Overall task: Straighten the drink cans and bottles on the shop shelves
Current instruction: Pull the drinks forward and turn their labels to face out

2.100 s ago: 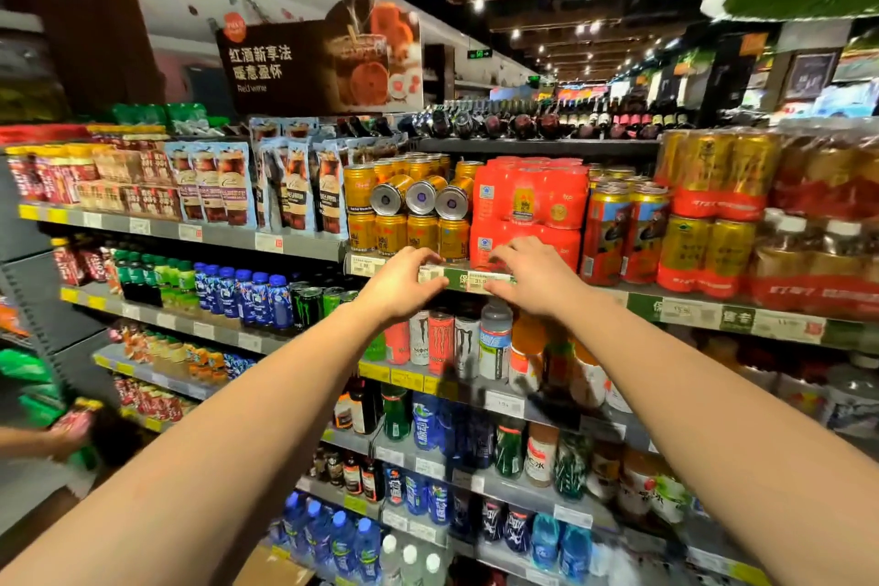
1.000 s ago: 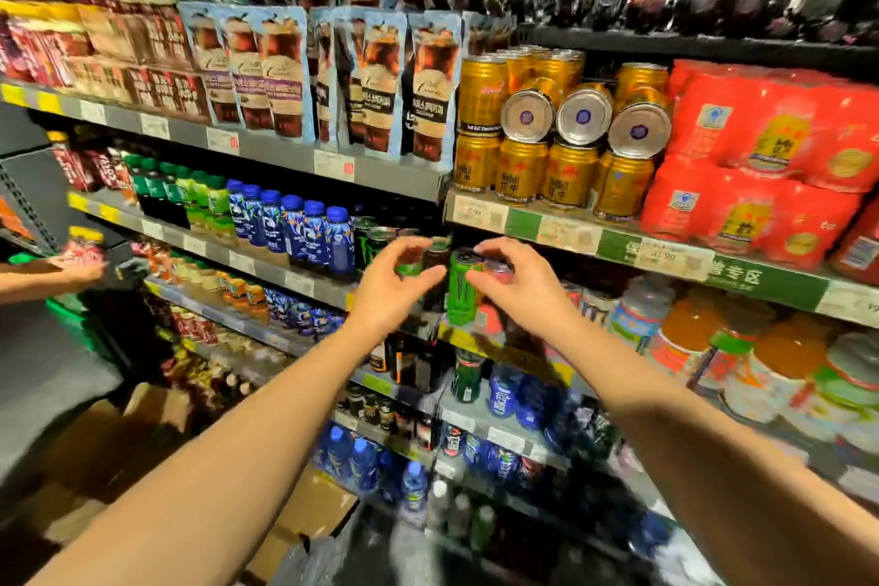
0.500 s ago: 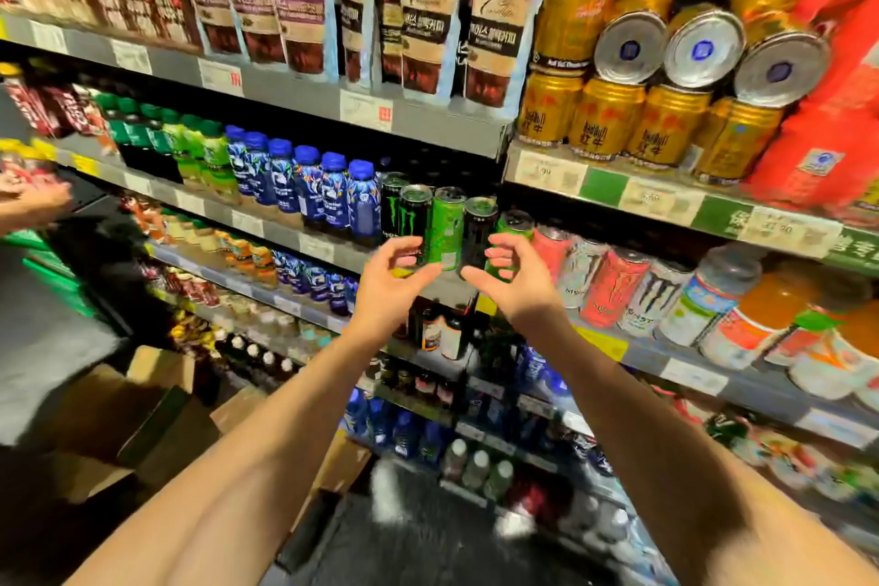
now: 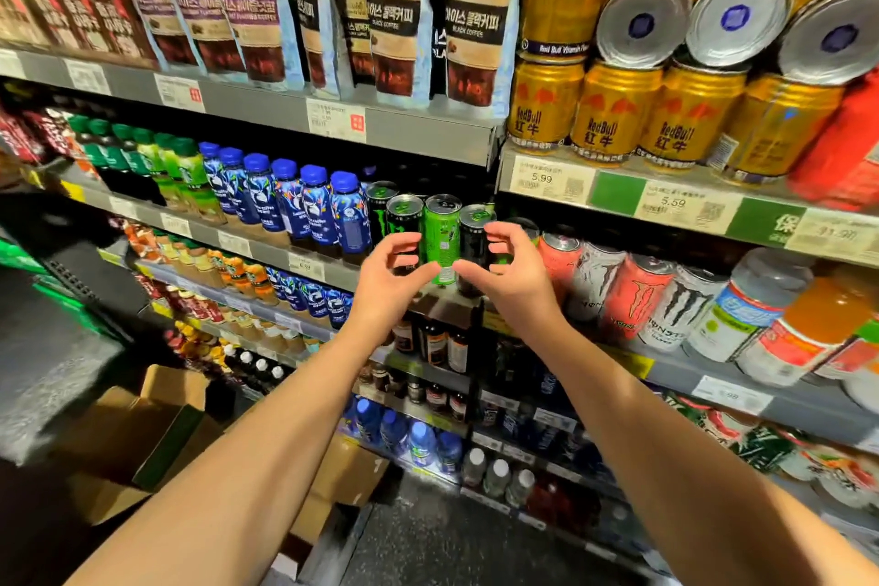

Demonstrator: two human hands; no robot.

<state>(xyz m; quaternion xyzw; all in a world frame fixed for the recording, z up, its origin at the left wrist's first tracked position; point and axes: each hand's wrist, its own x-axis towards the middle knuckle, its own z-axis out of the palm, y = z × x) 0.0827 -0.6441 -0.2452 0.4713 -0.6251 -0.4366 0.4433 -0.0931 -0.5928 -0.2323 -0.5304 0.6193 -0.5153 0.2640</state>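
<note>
Monster cans (image 4: 442, 238) upright mid-frame on shelf (image 4: 266, 247), RedBull 红牛 gold cans (image 4: 613, 114) upper right, Cantata pouches (image 4: 475, 14) top, tag 5.99, left hand (image 4: 387, 286) and right hand (image 4: 511, 274) fingers curled loose, gripping nothing, flanking green can

Bare forearms, sleeveless, unadorned hands (image 4: 395, 281)

Bright green can (image 4: 442, 239), centre: black emblem on its body. Black cans (image 4: 404, 224), at its 9 and 3 o'clock: green claw marks, green lids. Blue-capped bottles (image 4: 309, 205), 9 o'clock: blue labels with white figures. Green-capped bottles (image 4: 157, 167), 10 o'clock: green and black. Gold cans (image 4: 613, 114), 1 o'clock: red lettering, silver ends. Coffee pouches (image 4: 475, 14), 12 o'clock: brown, cream and pale blue. Orange-red can (image 4: 632, 295) and white can (image 4: 675, 309), 3 o'clock: claw marks.
</note>
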